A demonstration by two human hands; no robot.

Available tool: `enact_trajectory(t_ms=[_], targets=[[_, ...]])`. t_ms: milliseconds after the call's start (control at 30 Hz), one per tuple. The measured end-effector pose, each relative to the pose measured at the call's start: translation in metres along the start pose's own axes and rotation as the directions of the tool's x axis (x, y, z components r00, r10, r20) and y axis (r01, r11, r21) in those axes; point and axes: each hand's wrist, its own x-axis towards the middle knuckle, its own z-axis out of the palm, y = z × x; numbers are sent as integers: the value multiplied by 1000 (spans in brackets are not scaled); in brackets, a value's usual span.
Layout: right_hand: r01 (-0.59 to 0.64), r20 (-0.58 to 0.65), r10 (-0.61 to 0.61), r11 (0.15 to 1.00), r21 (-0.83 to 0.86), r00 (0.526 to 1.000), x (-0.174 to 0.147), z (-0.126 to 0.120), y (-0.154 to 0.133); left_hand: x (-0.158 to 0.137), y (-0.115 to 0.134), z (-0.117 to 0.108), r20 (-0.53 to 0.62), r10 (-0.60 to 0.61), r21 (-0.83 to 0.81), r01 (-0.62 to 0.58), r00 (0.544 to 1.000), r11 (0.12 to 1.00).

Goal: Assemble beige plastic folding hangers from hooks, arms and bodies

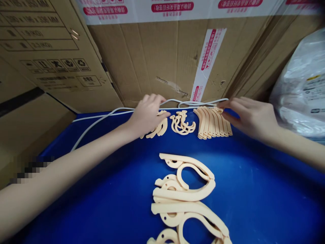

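My left hand (148, 115) is over a small pile of curved cream plastic hanger arms (162, 128) at the far edge of the blue surface. Its thumb and forefinger are apart, with nothing visible between them; the other fingers are partly hidden. On the right, my right hand (250, 113) pinches the far end of a cream hanger arm (219, 110) at a neat row of similar arms (212, 123). Between the hands lies a loose heap of cream hanger hooks (181, 123). Nearer to me are folded cream hangers (188, 195), one cut off by the bottom edge.
Large cardboard boxes (157, 54) stand right behind the blue surface (109, 196), with another box (50, 61) at the left. A white cable (93, 127) runs along the back edge. Clear plastic-wrapped goods (304, 88) bulge in at the right.
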Motion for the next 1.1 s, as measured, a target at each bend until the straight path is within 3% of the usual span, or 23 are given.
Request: enact_trajectory(t_ms=[100,200,400,633,1100], targets=[[149,53,-148,989,-20,988,-12,1,-5,-3,34,5,68,280,-61,-276,958,959],[105,123,-116,990,94,986,-19,0,-10,-1,60,11,166,382,-80,-374,909,924],[-53,238,-6,970,239,971,-24,3,-10,12,71,23,271,376,-139,-350,886,926],[-87,211,7,924,373,978,-28,10,-6,13,70,26,252,388,-194,-347,887,918],[-116,228,19,902,417,973,-27,7,-9,14,70,31,243,376,-239,-321,894,917]])
